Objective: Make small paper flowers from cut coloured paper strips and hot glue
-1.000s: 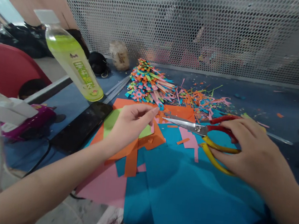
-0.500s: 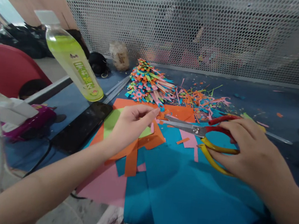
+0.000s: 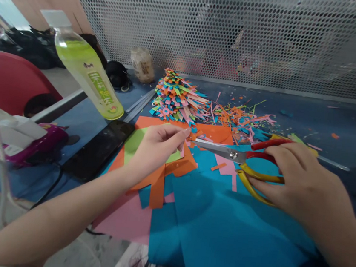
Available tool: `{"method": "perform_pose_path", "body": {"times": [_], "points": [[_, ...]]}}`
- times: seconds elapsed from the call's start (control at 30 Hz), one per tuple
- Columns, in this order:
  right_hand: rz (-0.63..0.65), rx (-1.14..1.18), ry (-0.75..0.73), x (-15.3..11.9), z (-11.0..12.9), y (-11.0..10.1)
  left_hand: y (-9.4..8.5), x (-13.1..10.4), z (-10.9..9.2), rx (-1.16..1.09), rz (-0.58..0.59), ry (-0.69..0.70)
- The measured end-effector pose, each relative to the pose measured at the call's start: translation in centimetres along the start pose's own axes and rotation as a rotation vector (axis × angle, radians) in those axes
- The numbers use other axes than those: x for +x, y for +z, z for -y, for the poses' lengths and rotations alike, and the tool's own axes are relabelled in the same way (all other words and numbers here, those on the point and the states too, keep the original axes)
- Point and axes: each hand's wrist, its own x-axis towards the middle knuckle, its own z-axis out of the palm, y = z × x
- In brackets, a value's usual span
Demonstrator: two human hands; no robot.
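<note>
My left hand [image 3: 163,147] is closed in a pinch, with a small blue piece of paper [image 3: 193,130] at its fingertips. My right hand [image 3: 304,180] grips scissors [image 3: 238,156] with red and yellow handles. The blades point left and lie nearly together, their tips close to my left fingertips. Under both hands spread sheets of coloured paper: a large blue sheet [image 3: 219,224], a pink sheet [image 3: 126,217], an orange sheet [image 3: 216,133] and a light green sheet [image 3: 134,141]. An orange strip [image 3: 157,191] and small pink scraps lie on top.
Behind the sheets stands a cone of many folded paper bits [image 3: 177,97], beside a heap of paper shreds [image 3: 240,119]. A green drink bottle [image 3: 87,69], a black phone [image 3: 98,152] and a purple item with white plugs [image 3: 32,142] are on the left. A perforated metal panel [image 3: 228,32] closes the back.
The scissor blades, slightly apart before, have come together. My left hand stays almost in place, still pinching at the blade tips.
</note>
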Motion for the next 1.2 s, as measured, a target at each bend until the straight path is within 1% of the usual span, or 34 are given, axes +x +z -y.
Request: {"method": "perform_pose_path", "body": {"times": [0.17,0.33,0.43,0.6,0.8,0.9,1.1,1.2], "points": [[-0.018,-0.020,-0.007,0.03,0.11,-0.23,-0.03,-0.05,-0.08,0.015,0.010,-0.003],[0.030,-0.037,0.047,-0.44,0.27,-0.20,-0.03,-0.03,-0.02,0.024,0.007,-0.004],[0.041,-0.040,0.053,-0.62,0.29,-0.13,-0.02,-0.02,0.05,0.013,0.009,0.000],[0.021,-0.049,0.061,-0.21,0.24,-0.19,-0.04,0.03,0.12,-0.020,0.013,0.001],[-0.024,-0.043,0.009,0.13,0.17,-0.20,0.00,-0.08,0.04,-0.005,0.027,-0.001],[-0.016,-0.049,0.008,0.02,0.21,-0.28,0.04,-0.15,0.03,-0.006,0.028,-0.007],[0.011,-0.057,0.070,-0.19,0.40,-0.31,0.01,-0.11,0.08,0.030,0.021,-0.016],[0.006,-0.055,0.061,-0.06,0.39,-0.31,-0.02,-0.03,0.10,0.019,0.024,-0.015]]}}
